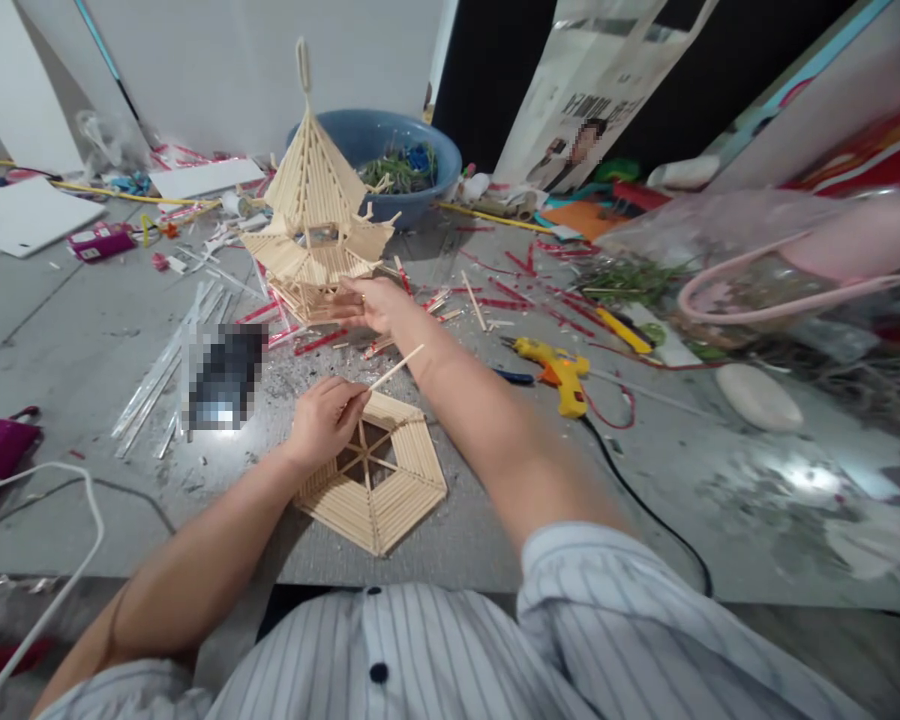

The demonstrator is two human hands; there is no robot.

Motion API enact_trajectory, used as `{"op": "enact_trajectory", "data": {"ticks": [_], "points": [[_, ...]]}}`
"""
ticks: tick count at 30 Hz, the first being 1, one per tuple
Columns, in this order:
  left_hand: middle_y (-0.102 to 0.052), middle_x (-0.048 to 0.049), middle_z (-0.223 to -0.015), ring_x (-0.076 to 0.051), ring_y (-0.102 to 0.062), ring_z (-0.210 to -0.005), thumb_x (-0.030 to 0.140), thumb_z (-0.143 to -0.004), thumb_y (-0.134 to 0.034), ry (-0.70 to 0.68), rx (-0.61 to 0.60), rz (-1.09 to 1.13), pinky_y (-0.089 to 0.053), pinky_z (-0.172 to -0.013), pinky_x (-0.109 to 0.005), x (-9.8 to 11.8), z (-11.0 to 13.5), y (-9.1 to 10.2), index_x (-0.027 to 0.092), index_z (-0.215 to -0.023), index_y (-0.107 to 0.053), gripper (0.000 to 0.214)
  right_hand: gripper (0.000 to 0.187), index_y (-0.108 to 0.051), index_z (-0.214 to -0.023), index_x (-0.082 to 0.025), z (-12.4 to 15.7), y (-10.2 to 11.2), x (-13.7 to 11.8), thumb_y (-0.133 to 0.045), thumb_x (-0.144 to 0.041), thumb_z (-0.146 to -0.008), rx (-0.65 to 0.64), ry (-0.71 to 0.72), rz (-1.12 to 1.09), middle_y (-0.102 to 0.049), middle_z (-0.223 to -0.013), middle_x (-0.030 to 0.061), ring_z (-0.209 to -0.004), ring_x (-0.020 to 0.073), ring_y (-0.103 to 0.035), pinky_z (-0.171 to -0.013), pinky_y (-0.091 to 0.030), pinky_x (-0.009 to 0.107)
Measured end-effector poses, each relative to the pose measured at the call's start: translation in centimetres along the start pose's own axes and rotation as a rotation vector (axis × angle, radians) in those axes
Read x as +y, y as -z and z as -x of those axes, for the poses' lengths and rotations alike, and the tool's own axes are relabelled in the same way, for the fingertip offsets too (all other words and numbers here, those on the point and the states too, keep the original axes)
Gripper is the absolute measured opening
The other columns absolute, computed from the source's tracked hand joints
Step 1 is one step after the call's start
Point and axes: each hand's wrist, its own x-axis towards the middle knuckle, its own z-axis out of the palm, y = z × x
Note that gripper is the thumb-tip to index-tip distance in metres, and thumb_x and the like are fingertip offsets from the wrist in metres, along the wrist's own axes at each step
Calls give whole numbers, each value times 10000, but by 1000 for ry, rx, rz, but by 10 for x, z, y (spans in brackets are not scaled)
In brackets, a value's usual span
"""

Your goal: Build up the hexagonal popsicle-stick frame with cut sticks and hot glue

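My left hand (331, 415) pinches a thin wooden stick (397, 368), which points up and to the right. Under that hand lies a flat hexagonal frame (412, 490) made of wooden sticks, with spokes across its open middle. My right hand (371, 302) reaches forward to a pagoda-shaped model (315, 180) built from the same sticks. Its thumb and fingers are around the lower right edge of the model, and some fingertips are hidden there. The model stands upright, with a pointed roof and a stick loop on top.
A yellow glue gun (559, 372) lies to the right, its black cable running toward the front edge. Clear glue sticks (169, 365) and a pixelated dark object (225, 375) are at left. Behind are a blue basin (439, 165), red strips and a yellow cutter (622, 328).
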Motion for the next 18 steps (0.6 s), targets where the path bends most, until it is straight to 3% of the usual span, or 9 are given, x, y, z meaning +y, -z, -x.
{"op": "enact_trajectory", "data": {"ticks": [3, 6, 9, 10, 12, 16, 18], "points": [[-654, -46, -671, -143, -583, -643, 248, -923, -465, 19, 27, -7, -464, -608, -263, -1, 0, 1, 158, -845, -659, 228, 106, -554, -793, -188, 2, 40, -12, -590, -271, -849, 36, -22, 138, -634, -664, -5, -576, 139, -608, -508, -488, 258], [-649, -44, -664, -141, -579, -640, 248, -921, -471, 28, 33, -5, -460, -598, -259, -3, 0, 0, 158, -842, -657, 222, 107, -601, -904, -194, -10, 81, -22, -506, -224, -863, 276, 193, 468, -676, -802, 31, -543, 143, -600, -587, -521, 337], [-638, -36, -655, -140, -580, -641, 251, -918, -471, 64, 6, 0, -457, -601, -257, -4, 0, 0, 170, -834, -654, 217, 263, -665, -1014, -182, -29, 105, -22, -469, -159, -839, 342, 304, 1006, -699, -1015, 92, -868, 216, -672, -825, -514, 394], [-633, -33, -649, -137, -579, -638, 248, -916, -475, 72, 6, 4, -454, -597, -254, -5, 0, 0, 170, -830, -655, 214, 291, -680, -1036, -178, -36, 108, -21, -484, -143, -824, 320, 312, 1182, -694, -1075, 101, -993, 237, -651, -903, -483, 399], [-620, -26, -632, -130, -568, -620, 238, -911, -485, 84, 23, 16, -441, -581, -244, -6, -1, 1, 164, -820, -655, 207, 337, -692, -1075, -164, -50, 107, -18, -504, -105, -802, 282, 298, 1327, -678, -1144, 118, -1132, 264, -595, -982, -431, 399], [-592, -11, -604, -111, -536, -581, 226, -902, -503, 114, 81, 20, -414, -549, -223, -8, -4, 5, 151, -799, -657, 200, 365, -659, -1165, -175, -76, 96, -16, -526, -97, -834, 206, 209, 1435, -650, -1194, 127, -1155, 261, -577, -961, -444, 362], [-583, -5, -590, -102, -523, -563, 223, -899, -513, 118, 102, 2, -405, -538, -212, -9, -5, 6, 144, -788, -660, 200, 317, -620, -1192, -183, -89, 91, -17, -562, -201, -881, 178, 151, 1507, -617, -1214, 119, -1116, 237, -585, -926, -475, 366]]}}
